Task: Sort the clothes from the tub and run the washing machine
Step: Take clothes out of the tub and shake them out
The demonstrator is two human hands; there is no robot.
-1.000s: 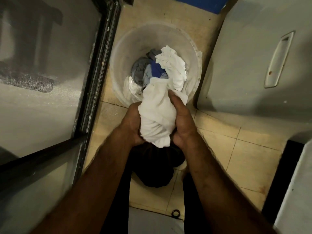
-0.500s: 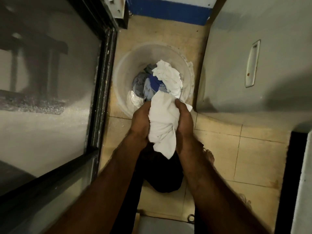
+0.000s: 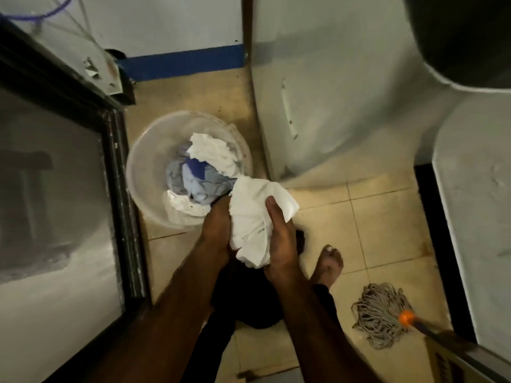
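A bunched white cloth (image 3: 255, 219) is held between both hands, just in front of and to the right of the tub. My left hand (image 3: 217, 230) grips its left side, and my right hand (image 3: 280, 239) grips its right side with the thumb over the fabric. The translucent round tub (image 3: 143, 172) stands on the tiled floor and holds more clothes: a white piece (image 3: 213, 152), blue and grey garments (image 3: 199, 178) and another white piece (image 3: 182, 204) at its near edge. The grey washing machine (image 3: 331, 92) stands to the right of the tub.
A black-framed glass door (image 3: 121, 194) runs along the left. A grey string mop head (image 3: 378, 310) with an orange collar lies on the tiles at the right, near my bare foot (image 3: 329, 264). A second grey appliance (image 3: 475, 217) fills the right edge. A dark garment (image 3: 249, 299) lies under my forearms.
The white cloth has come up and to the right, away from the tub, still held in both hands. The view has risen, bringing the mop and more of the washing machine into sight.
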